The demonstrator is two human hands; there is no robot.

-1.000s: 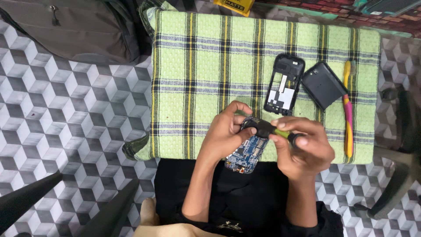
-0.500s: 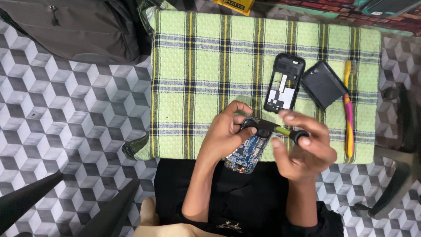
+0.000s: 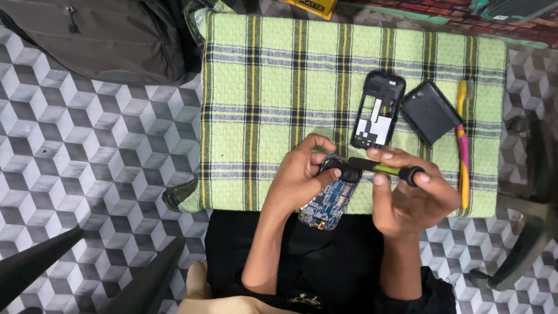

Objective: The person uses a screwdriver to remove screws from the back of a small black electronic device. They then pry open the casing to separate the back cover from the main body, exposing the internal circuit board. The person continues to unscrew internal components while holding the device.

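Head view: phone already stripped, its black frame (image 3: 378,110) and back cover (image 3: 429,111) near the cloth's right edge. Left hand (image 3: 299,177) grips the circuit board (image 3: 330,200) at the near edge; right hand (image 3: 410,197) closed around the screwdriver (image 3: 378,167), so board work seems unfinished.

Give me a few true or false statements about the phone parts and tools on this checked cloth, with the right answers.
1. The left hand holds a blue circuit board. True.
2. The right hand holds the toothbrush. False: it holds a black and green screwdriver; the toothbrush lies on the cloth.
3. The black phone frame lies left of the dark back cover. True.
4. The cloth is plain red. False: it is green with yellow and dark checks.
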